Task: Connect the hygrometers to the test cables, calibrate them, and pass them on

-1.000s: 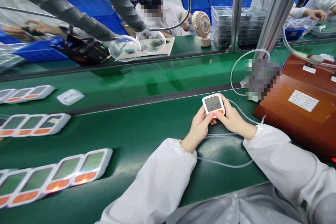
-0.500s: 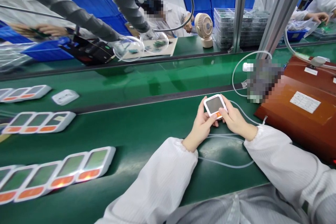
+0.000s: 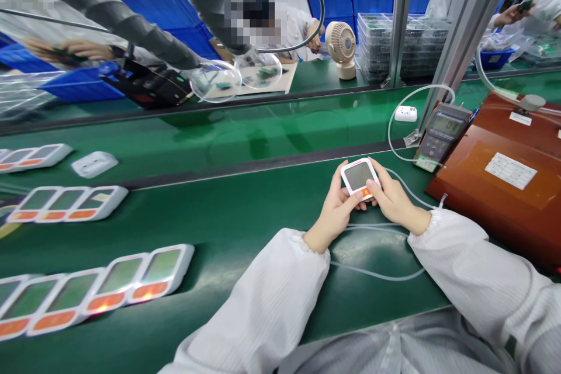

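Note:
Between my two hands is a white blood pressure monitor with a grey screen and orange buttons, its face tilted up toward me. My left hand grips its left side, thumb at the lower edge by the orange part. On the right side, my right hand is closed round it, thumb on the front near the orange buttons. The fingers behind it are partly hidden. Its screen appears blank. Thin clear tubes lie on the green bench under my wrists.
Rows of similar monitors lie at left. At right sit a brown metal box and a handheld meter. A metal post, small fan and stacked clear trays stand beyond. Ribbed ducts hang upper left; co-workers sit opposite.
My hands and the monitor are almost still. White units on the far belt have shifted left. At upper right, a co-worker's hand now holds up a small green piece.

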A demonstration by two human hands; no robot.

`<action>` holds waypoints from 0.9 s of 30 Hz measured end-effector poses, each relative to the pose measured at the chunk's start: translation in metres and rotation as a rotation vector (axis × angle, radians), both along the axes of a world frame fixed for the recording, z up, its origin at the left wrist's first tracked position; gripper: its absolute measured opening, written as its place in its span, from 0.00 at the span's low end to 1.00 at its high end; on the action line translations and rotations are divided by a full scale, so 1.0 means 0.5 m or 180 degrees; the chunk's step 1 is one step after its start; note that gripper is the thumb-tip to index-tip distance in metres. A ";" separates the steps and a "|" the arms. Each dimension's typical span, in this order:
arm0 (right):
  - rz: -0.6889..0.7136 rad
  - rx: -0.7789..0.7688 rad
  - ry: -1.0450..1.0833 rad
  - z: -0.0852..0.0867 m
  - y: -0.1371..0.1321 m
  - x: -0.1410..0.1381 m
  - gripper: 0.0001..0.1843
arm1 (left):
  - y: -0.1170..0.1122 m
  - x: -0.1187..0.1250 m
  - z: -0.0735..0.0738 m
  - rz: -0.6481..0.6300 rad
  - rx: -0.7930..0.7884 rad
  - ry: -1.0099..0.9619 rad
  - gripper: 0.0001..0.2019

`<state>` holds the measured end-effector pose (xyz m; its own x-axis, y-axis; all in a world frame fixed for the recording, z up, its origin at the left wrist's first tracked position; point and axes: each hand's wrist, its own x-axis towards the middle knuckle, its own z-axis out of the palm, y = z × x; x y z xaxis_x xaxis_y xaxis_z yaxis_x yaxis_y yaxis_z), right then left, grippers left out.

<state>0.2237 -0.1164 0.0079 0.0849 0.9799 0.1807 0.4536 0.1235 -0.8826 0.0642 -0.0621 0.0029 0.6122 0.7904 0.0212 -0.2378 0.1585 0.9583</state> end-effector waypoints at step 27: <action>-0.0006 -0.0178 -0.0133 0.003 0.003 0.001 0.32 | 0.000 0.001 0.003 0.0027 -0.0046 0.0083 0.43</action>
